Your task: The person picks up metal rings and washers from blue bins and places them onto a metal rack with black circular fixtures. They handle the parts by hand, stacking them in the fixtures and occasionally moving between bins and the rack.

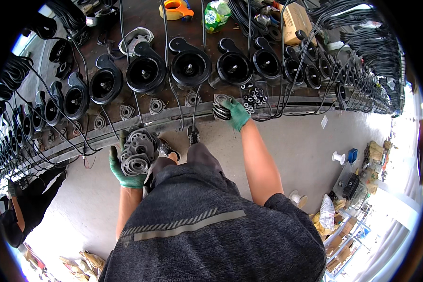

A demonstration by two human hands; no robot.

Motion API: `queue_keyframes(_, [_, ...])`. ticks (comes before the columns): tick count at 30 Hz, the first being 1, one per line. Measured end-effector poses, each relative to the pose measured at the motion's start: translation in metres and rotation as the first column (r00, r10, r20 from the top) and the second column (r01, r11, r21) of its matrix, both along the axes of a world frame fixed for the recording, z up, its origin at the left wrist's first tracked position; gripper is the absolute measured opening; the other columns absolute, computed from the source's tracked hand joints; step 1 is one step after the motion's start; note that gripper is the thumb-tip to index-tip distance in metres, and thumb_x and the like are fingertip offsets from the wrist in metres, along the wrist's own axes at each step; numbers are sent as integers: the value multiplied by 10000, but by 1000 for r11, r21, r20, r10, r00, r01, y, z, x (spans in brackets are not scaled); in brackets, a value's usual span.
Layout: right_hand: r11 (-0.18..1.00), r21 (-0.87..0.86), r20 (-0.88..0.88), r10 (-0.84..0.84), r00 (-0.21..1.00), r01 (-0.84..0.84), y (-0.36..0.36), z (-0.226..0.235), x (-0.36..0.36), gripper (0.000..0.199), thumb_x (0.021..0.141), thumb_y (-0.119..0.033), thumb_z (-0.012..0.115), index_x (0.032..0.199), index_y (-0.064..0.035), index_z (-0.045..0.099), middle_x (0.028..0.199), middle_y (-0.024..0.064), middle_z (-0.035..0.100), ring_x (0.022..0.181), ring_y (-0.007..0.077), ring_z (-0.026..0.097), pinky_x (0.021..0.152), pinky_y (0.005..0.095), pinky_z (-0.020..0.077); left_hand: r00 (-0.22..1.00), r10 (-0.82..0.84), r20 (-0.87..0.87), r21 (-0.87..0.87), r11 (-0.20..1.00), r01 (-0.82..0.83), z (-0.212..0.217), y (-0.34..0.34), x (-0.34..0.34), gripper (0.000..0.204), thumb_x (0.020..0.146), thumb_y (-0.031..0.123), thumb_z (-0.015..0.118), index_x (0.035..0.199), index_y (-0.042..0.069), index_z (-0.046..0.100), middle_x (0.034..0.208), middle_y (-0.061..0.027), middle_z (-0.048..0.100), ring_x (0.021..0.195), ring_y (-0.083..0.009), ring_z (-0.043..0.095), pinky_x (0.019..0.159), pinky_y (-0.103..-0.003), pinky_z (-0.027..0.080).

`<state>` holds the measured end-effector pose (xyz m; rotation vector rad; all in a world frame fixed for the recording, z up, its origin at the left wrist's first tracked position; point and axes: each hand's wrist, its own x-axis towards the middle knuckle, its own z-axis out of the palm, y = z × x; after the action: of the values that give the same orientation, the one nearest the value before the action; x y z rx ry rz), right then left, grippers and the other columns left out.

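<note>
My left hand (123, 177), in a green glove, cradles a pile of round grey metal flanges (141, 146) in front of the bench edge. In my gloved right hand (239, 116) is a short stack of similar flanges (219, 109), held at the bench's front edge. Single flanges (156, 106) lie spaced along that edge, to the left of my right hand. Behind them runs a row of black snail-shaped housings (189, 67), each with a metal shaft in its centre. Small black and white rings (254, 97) lie heaped just right of my right hand.
Black cables (168, 51) hang down between the housings. On the bench's far side are an orange tape roll (175, 9), a green bottle (216, 16) and a cardboard box (297, 23). Another person (33, 202) stands at the far left. A white spool (338, 157) is on the floor.
</note>
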<state>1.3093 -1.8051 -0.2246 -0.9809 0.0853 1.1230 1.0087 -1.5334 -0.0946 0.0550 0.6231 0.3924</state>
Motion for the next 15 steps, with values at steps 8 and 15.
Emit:
queue_keyframes(8, [873,-488,-2,-7,1000,6,23,14,18,340,955,-298,728,1246,-155,622,987,4,706,780,168,696,627,377,633,969,-114,218,82,992,98,-14,-1,1,685,976,632,388,1546,256,432,1588,-79,418,1452,-345,391,1044,-666,413])
queue_keyframes(15, [794,-602,-9,-111,994,83,12,10,13,306,960,-275,719,1215,-138,621,1017,50,721,820,241,720,676,470,628,987,-83,140,37,996,78,-10,3,4,683,976,628,403,1549,258,427,1586,-99,418,1432,-355,419,1028,-664,427])
